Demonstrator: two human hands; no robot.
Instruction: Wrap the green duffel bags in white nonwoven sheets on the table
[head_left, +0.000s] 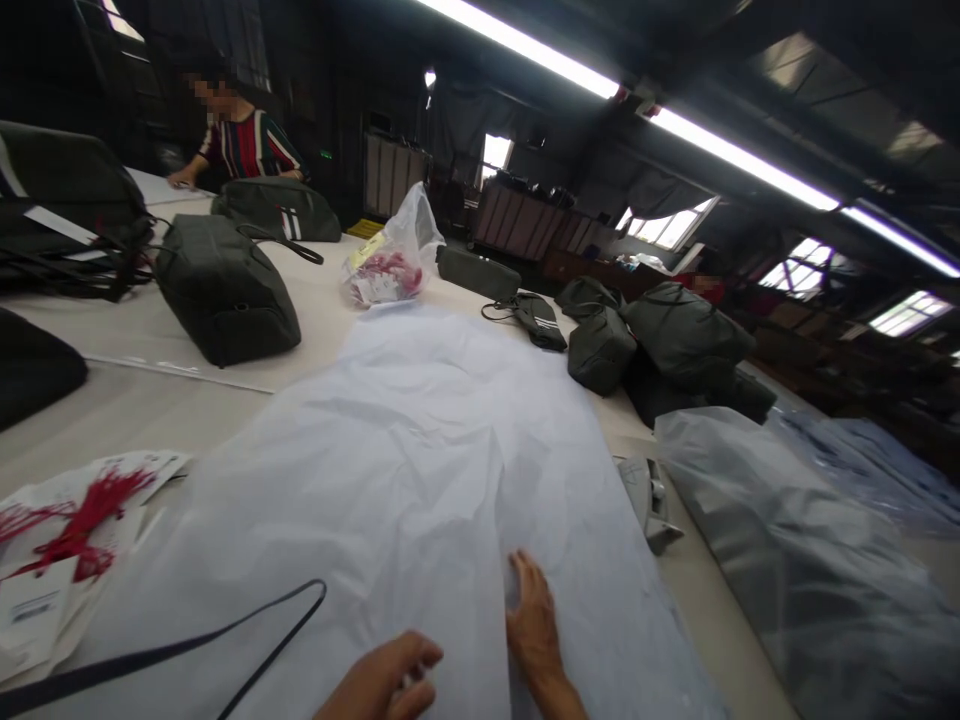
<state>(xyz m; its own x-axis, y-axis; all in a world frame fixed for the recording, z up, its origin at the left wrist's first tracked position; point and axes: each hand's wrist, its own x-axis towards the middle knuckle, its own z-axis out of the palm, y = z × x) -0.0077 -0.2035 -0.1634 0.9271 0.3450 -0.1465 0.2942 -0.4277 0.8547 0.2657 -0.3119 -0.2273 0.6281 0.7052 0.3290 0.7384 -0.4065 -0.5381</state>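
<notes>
A wide stack of white, thin plastic bags or sheets [405, 480] covers the middle of the table. My left hand [386, 680] is low over it at the bottom edge, fingers half curled and thumb apart, with no held thing that I can make out. To its right, my right hand [534, 620] rests with fingers stretched along a raised fold or edge of the top sheet. Whether the fingertips reach under that edge is hidden. A dark strap [225, 630] lies across the sheets left of my left hand.
Tags with red cords [82, 520] lie at left. Dark green bags [225, 285] stand at far left, and more bags [679, 335] are piled at right. A clear bag of red items [386, 270] sits at the back. A plastic-covered bundle [795, 560] lies right. A person [251, 140] works across the table.
</notes>
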